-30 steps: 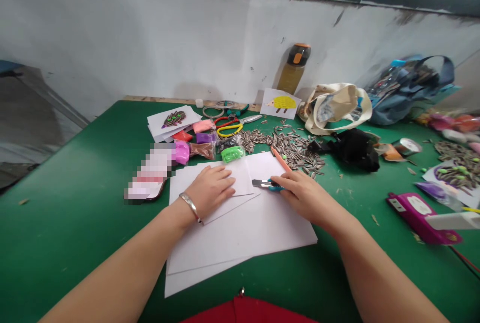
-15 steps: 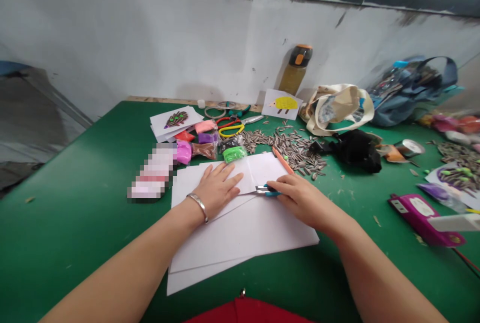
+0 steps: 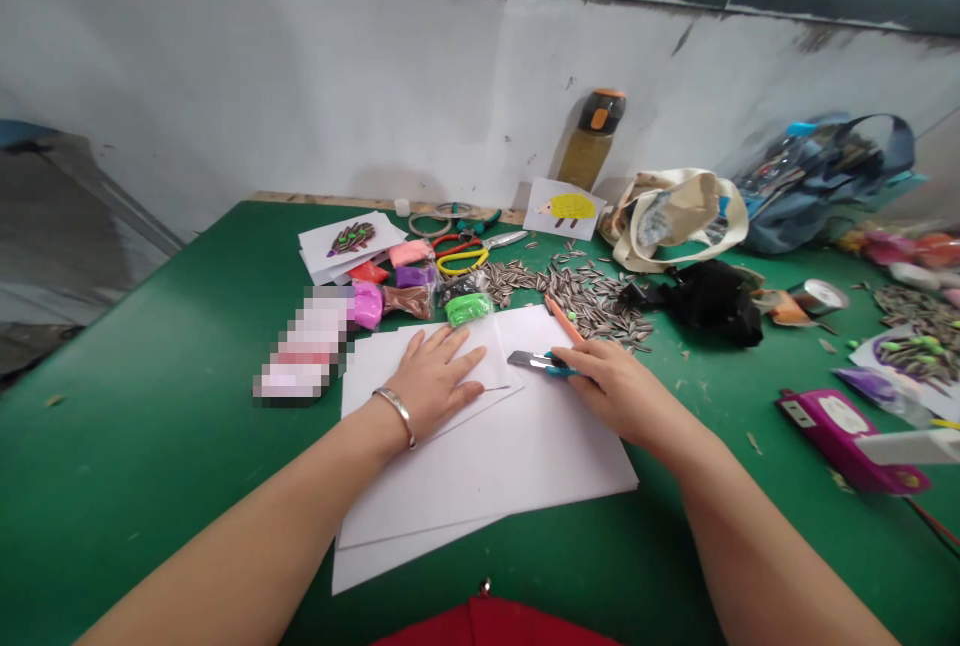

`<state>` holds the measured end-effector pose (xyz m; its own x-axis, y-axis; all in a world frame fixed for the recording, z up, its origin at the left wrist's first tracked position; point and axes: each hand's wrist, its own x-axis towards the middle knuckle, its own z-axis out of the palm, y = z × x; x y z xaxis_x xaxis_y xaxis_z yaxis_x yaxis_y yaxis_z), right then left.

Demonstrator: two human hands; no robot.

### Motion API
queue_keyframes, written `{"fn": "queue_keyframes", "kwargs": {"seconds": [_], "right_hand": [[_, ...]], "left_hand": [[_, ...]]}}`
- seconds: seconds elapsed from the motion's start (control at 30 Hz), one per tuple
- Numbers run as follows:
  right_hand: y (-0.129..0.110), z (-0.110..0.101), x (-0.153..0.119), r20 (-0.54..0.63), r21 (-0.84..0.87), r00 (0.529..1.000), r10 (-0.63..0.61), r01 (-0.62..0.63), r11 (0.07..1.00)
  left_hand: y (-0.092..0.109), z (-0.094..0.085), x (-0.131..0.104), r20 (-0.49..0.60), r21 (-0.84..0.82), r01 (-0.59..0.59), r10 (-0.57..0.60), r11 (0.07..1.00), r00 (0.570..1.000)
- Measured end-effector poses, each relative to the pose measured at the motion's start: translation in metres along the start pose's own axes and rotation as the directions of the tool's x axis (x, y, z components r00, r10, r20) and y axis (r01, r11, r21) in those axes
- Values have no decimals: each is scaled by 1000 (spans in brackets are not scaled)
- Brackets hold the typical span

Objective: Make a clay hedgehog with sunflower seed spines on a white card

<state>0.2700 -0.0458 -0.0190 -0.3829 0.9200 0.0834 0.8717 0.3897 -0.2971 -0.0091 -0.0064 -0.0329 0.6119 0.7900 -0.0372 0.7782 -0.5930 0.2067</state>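
A green worktop runs up to a scuffed white wall. On its left part, small bags of coloured clay lie near white cards. The left hand lies open, palm flat on a folded white sheet atop larger paper sheets. The right hand grips a teal utility knife, its long axis running left to right, blade end pointing left, on the paper. Beyond, sunflower seeds lie scattered; a cream tote bag slumps further right, contents unclear.
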Motion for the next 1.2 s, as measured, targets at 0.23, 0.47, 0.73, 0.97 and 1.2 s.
{"fn": "queue_keyframes", "kwargs": {"seconds": [0.23, 0.47, 0.73, 0.97, 1.2], "right_hand": [[-2, 2, 2, -12, -2, 1000, -22, 22, 1000], [-3, 1, 2, -5, -21, 1000, 4, -4, 1000], [-3, 3, 2, -16, -1, 1000, -5, 5, 1000], [-1, 4, 3, -37, -6, 999, 6, -6, 1000], [-1, 5, 5, -29, -10, 999, 17, -18, 1000]], "left_hand": [[1, -1, 0, 4, 8, 2, -2, 1000, 1000], [0, -1, 0, 18, -17, 14, -14, 1000, 1000], [1, -3, 0, 23, -5, 11, -11, 1000, 1000], [1, -3, -1, 9, -5, 0, 0, 1000, 1000], [-1, 1, -1, -19, -12, -13, 13, 1000, 1000]]}}
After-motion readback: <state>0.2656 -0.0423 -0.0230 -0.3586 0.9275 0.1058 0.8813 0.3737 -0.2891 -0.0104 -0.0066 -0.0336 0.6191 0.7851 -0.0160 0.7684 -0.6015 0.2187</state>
